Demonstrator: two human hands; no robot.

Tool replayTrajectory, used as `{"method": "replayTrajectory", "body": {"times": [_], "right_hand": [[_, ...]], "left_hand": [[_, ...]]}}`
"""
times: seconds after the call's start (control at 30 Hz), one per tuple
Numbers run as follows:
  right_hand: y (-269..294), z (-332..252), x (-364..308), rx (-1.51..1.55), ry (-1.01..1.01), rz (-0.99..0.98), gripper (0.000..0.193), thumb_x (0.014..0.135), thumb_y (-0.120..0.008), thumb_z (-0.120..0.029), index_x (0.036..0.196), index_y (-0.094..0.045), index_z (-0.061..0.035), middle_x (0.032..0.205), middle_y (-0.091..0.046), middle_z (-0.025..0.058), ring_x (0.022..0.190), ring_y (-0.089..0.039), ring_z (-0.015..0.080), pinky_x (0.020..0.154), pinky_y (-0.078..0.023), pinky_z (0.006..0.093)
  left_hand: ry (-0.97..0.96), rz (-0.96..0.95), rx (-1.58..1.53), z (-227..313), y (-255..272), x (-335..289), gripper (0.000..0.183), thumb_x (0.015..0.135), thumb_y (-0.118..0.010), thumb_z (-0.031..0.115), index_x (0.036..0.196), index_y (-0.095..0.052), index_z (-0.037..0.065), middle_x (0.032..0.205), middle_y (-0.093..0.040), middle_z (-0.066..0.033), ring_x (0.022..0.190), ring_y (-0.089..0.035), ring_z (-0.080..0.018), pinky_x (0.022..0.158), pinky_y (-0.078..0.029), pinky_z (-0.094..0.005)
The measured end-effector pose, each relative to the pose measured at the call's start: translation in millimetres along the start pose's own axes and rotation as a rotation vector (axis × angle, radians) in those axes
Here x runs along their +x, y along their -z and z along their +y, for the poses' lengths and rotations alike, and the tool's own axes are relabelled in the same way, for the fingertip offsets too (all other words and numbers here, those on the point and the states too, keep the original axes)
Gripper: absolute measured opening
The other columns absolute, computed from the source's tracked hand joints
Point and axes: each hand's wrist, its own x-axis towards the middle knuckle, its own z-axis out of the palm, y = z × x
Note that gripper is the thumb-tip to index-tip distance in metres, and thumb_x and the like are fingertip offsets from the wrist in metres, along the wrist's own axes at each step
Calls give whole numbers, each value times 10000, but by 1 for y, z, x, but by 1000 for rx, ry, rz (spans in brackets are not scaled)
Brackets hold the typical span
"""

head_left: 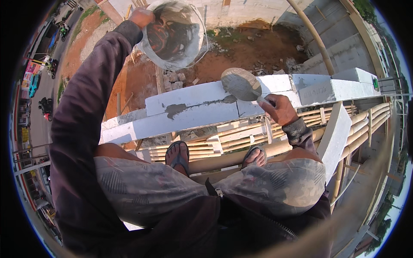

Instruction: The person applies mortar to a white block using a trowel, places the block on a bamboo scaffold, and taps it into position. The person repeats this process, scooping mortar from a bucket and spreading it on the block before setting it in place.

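My left hand [142,18] is closed on the rim of a mortar-crusted bucket [192,34], held tilted beyond the wall so its mouth faces me. Dark grey residue coats the inside. In my right hand [279,109] is a round-bladed trowel [241,84], gripped by its handle, its blade grey with mortar. The blade hangs over the white block wall [185,118]. A smear of wet mortar [175,110] runs down the wall's near side, below the joint of an upper block [189,98].
Bamboo scaffold poles [241,161] lie under my sandalled feet. A loose white block [334,137] leans at the right of the wall. Red earth [262,56] lies far below beyond the wall. A road [41,112] with motorbikes runs at the far left. A bamboo pole [314,34] slants behind the wall.
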Motion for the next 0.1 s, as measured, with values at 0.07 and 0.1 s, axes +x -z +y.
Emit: {"method": "replayTrajectory", "body": {"times": [0.07,0.1], "right_hand": [[0,2,-24,-197,219,120,326,872,-691,-276,863,-652,48,647,-634,167,557,-623,273,556,-488,377],[-3,2,-34,-227,222,167,289,829,-727,-228,904,-648,40,680,-633,194,612,-641,322,586,-488,404]], "left_hand": [[-3,-92,155,-10,2,2,393,679,-732,318,1021,-720,123,1053,-689,-207,904,-679,-349,800,-537,-436],[-55,-136,270,-15,1,2,408,674,-745,302,1041,-722,124,1056,-695,-198,904,-682,-326,803,-538,-419]]}}
